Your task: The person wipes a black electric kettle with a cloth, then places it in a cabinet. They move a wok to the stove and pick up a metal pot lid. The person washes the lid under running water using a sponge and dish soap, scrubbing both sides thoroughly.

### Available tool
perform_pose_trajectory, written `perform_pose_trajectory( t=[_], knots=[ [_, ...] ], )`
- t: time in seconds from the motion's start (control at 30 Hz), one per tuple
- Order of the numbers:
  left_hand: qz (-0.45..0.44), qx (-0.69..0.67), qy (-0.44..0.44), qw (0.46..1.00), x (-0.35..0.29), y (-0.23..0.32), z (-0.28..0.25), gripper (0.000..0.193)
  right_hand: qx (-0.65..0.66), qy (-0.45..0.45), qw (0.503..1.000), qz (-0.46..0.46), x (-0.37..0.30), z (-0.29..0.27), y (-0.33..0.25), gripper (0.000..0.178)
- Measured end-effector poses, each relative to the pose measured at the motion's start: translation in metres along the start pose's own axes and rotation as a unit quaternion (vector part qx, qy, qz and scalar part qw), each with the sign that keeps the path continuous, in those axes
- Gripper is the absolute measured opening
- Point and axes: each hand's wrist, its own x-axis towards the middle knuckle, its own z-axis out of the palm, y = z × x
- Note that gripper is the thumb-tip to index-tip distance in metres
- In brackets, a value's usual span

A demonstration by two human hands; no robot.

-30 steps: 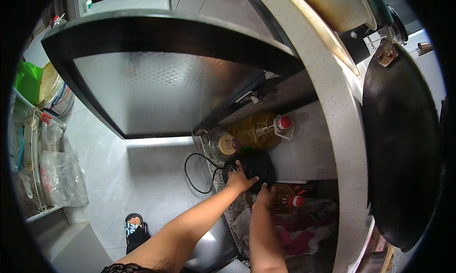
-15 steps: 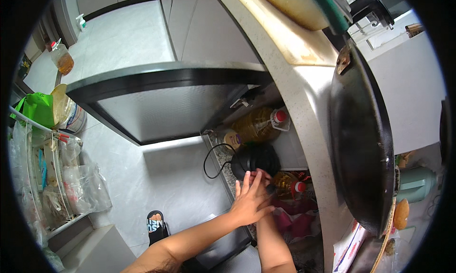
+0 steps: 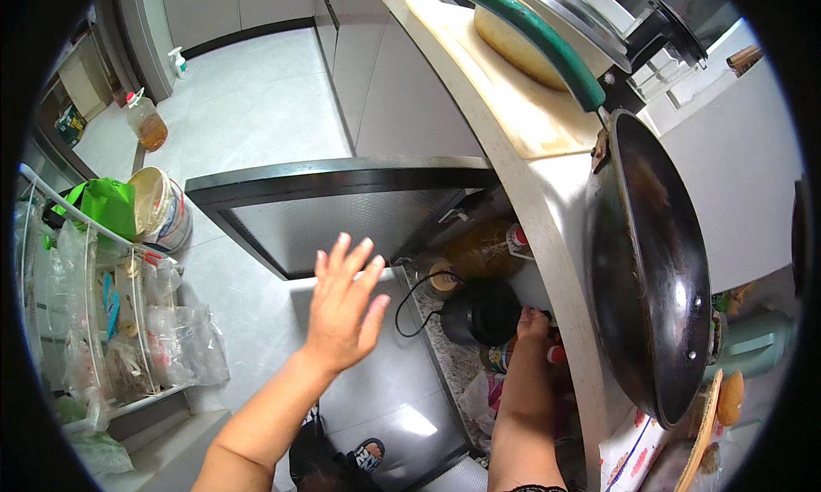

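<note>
My left hand (image 3: 346,308) is raised over the floor in front of the open cabinet door (image 3: 342,205), its fingers spread and nothing in it. My right hand (image 3: 532,323) reaches into the low cabinet, its fingers curled at the right edge of a round black appliance (image 3: 481,312) with a black cord (image 3: 404,329). What those fingers close on is hidden. Behind the appliance lies a large bottle of yellow oil (image 3: 479,251) with a red cap. A second red-capped bottle (image 3: 496,358) is partly covered by my right forearm.
Above the cabinet runs a countertop (image 3: 560,244) with a black wok (image 3: 654,269) jutting near its edge. A green-handled lidded pan (image 3: 530,38) stands farther back. On the left are a rack of plastic bags (image 3: 184,342), a white bucket (image 3: 162,210) and a bottle (image 3: 147,124).
My left hand has left the right one and moved up and left, fingers spread. My right hand has shifted right along the appliance. The whole view has shifted too.
</note>
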Motion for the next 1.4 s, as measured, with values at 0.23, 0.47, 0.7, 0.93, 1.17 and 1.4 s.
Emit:
perform_pose_trajectory(
  t=[0.23, 0.47, 0.7, 0.93, 1.17, 1.4],
  knots=[
    [-0.039, 0.397, 0.000, 0.917, 0.082, -0.014, -0.078, 0.056, -0.129, -0.043, 0.987, 0.080, -0.194, 0.083, 0.033, 0.023],
    [-0.088, 0.355, -0.134, 0.921, 0.090, 0.015, -0.118, 0.024, -0.209, -0.182, 0.927, 0.253, -0.463, 0.149, -0.028, 0.051],
    [-0.139, 0.222, -0.346, 0.901, 0.047, 0.114, -0.096, 0.031, -0.345, -0.111, 0.906, 0.220, -0.569, 0.132, -0.119, 0.044],
    [-0.387, -0.093, -0.398, 0.826, 0.027, 0.175, -0.016, 0.039, -0.435, -0.008, 0.900, 0.032, -0.619, 0.063, -0.187, 0.036],
    [-0.575, -0.332, -0.381, 0.643, 0.032, 0.192, 0.006, 0.008, -0.777, 0.458, 0.427, -0.057, -0.709, -0.035, -0.257, 0.057],
    [-0.591, -0.442, -0.403, 0.541, 0.034, 0.194, 0.009, 0.021, -0.664, 0.428, 0.582, 0.195, -0.740, -0.139, -0.232, 0.039]
  ],
)
